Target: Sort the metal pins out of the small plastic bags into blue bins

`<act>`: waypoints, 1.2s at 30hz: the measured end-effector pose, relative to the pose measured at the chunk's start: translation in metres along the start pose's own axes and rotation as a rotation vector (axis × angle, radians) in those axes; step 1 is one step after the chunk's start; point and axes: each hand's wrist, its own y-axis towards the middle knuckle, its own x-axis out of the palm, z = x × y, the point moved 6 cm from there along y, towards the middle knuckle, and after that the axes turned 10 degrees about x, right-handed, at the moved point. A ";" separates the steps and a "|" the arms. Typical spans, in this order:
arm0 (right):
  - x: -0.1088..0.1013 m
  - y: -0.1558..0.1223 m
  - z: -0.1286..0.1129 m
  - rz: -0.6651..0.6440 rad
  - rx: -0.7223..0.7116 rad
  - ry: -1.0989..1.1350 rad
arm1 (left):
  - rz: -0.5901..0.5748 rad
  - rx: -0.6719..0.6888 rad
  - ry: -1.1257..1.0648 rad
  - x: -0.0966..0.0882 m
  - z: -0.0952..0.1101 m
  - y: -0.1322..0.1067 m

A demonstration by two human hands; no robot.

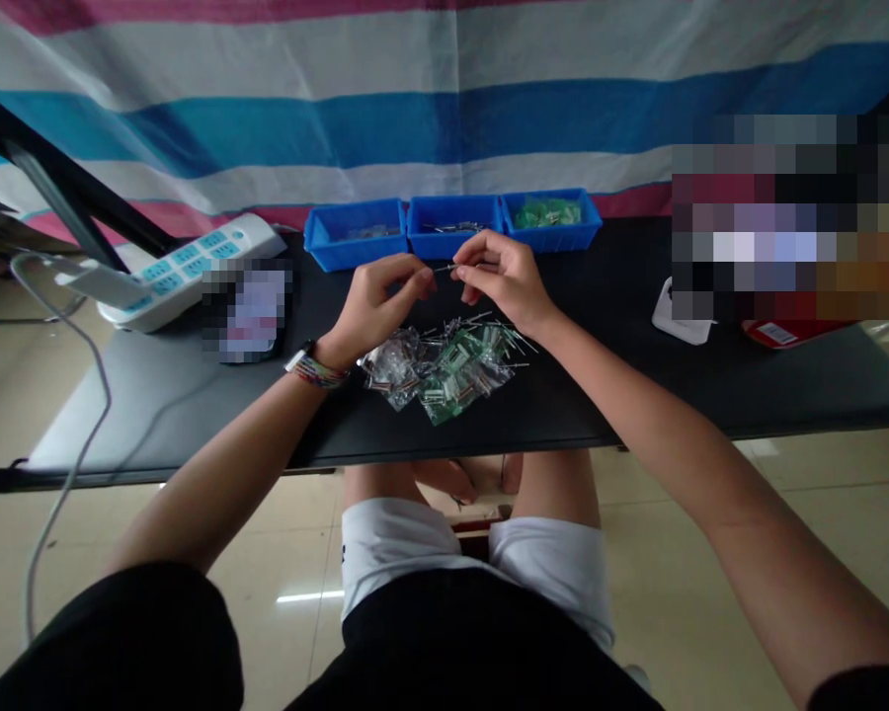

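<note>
Between my two hands, above the black table, runs a thin metal pin (444,269) that looks like a blind rivet. My right hand (505,276) pinches its right end between thumb and fingertips. The fingers of my left hand (385,296) are closed at its other end, and the exact contact there is partly hidden. Below both hands lies a pile of small clear bags (396,367) and green-tinted bags (455,380) with little parts inside. Several loose metal pins (515,336) are strewn over the pile's far and right sides.
Three blue bins stand behind my hands: a left bin (356,259), a middle bin (451,202) with metal pins, and a right bin (555,240) with green bags. Left are a power strip (193,267) and phone (256,311); right, a white object (683,318) and red packet (792,334).
</note>
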 end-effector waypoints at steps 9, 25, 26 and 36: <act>-0.002 0.007 0.015 0.014 -0.015 0.073 | 0.095 -0.012 -0.028 -0.001 -0.004 -0.002; -0.002 0.000 0.003 0.042 -0.029 0.005 | 0.095 -0.011 -0.021 -0.001 -0.004 -0.002; -0.002 0.000 0.002 0.035 -0.028 0.000 | 0.098 -0.009 -0.026 -0.002 -0.003 -0.002; 0.000 -0.002 0.000 0.014 -0.014 0.007 | 0.060 -0.020 0.034 -0.004 0.001 0.000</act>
